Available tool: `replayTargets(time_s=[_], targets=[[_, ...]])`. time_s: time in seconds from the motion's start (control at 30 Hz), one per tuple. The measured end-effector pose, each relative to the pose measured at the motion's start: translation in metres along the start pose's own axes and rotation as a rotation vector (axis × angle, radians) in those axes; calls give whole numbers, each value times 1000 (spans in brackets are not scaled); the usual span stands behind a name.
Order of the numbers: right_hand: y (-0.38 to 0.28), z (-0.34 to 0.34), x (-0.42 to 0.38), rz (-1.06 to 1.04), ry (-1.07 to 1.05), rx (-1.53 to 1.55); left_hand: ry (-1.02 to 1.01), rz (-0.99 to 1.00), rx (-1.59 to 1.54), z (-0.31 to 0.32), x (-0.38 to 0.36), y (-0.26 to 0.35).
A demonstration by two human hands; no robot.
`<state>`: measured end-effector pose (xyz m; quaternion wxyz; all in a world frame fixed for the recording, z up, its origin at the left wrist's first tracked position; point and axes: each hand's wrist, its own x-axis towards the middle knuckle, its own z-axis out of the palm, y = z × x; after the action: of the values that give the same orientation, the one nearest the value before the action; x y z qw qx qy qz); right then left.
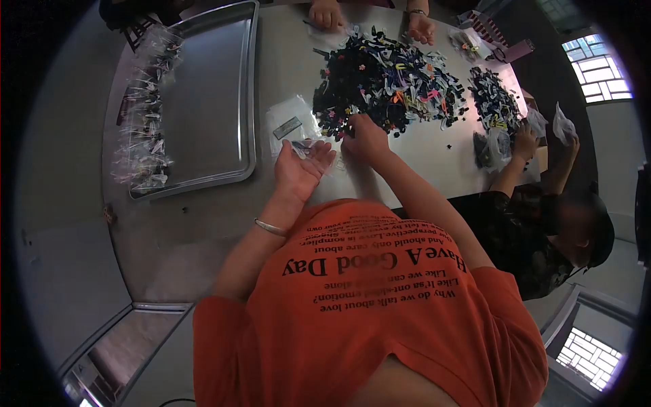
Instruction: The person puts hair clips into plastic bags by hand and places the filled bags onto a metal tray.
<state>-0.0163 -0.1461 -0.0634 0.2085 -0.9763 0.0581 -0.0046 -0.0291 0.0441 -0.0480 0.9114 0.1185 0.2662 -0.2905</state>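
Note:
My left hand is palm up with its fingers curled, cradling a few small hair clips that look pale and dark. At the near edge of a large pile of small hair clips, mostly black and white with some bright ones, my right hand reaches in with fingers bent together. What its fingertips pinch is hidden. Clear plastic bags lie flat just beyond my left hand, with a small greenish rectangular card on top.
A big metal tray lies left, with a row of filled clear bags beside it. Across the table is another person's hand. At right, a co-worker's hand is by a smaller clip pile. A pink bottle lies behind.

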Motion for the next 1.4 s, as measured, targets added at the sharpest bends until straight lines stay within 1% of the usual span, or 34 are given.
replayTargets(time_s=[0.07, 0.17, 0.23, 0.37, 0.43, 0.47, 0.5, 0.53, 0.57, 0.6, 0.67, 0.7, 0.77, 0.83, 0.9, 0.93, 0.97, 1.03, 1.1, 1.17, 1.27, 1.37, 1.4], targets=[[-3, 0, 3, 18, -13, -7, -5, -1, 12, 1, 1, 0], [-5, -1, 7, 31, -39, -72, 31, 9, 34, 3, 1, -1], [-7, 0, 9, 82, -67, -141, 83, 22, 30, 7, -2, -1], [-1, -1, 6, 49, -29, -65, 89, 56, 17, 7, -2, 0], [5, -6, 4, 10, 42, 127, 102, 64, 0, 5, 0, 1], [9, -9, 3, -1, 33, 128, 105, 74, -9, 2, 3, 2], [13, -14, 3, 21, 10, 280, 69, 66, -26, -3, 6, 2], [3, -25, 2, 46, -16, 431, 34, 58, -44, -5, 8, 2], [-5, -39, -3, 221, -132, 653, 9, 66, -47, -7, 9, 2], [-15, -52, -9, 217, -141, 650, 13, 71, -54, -6, 10, 1], [-29, -74, -21, 191, -267, 957, 10, 55, -58, -2, 11, -1], [-36, -81, -27, 146, -303, 988, 10, 51, -60, 2, 9, -3], [-50, -92, -38, 74, -355, 968, 21, 58, -64, 10, 6, -5], [-64, -94, -46, 48, -345, 964, 12, 55, -46, 10, 8, -7], [-72, -90, -49, -106, -303, 857, 0, 56, -29, 9, 9, -8], [-71, -84, -48, -187, -220, 737, -16, 67, 25, 8, 9, -9], [-72, -80, -47, -188, -222, 736, -32, 79, 78, 7, 8, -10], [-75, -75, -46, -306, -38, 550, -63, 96, 108, 15, -4, -10], [-79, -76, -47, -336, -10, 513, -96, 114, 137, 19, -9, -9], [-84, -78, -49, -362, 19, 475, -63, 72, 80, 20, -10, -7], [-90, -86, -49, -380, 56, 505, -52, 88, 12, 30, -20, -7], [-85, -94, -46, -335, 195, 508, -59, 58, -79, 26, -14, -3], [-81, -91, -46, -237, 176, 560, -59, 63, -80, 26, -15, -2]])
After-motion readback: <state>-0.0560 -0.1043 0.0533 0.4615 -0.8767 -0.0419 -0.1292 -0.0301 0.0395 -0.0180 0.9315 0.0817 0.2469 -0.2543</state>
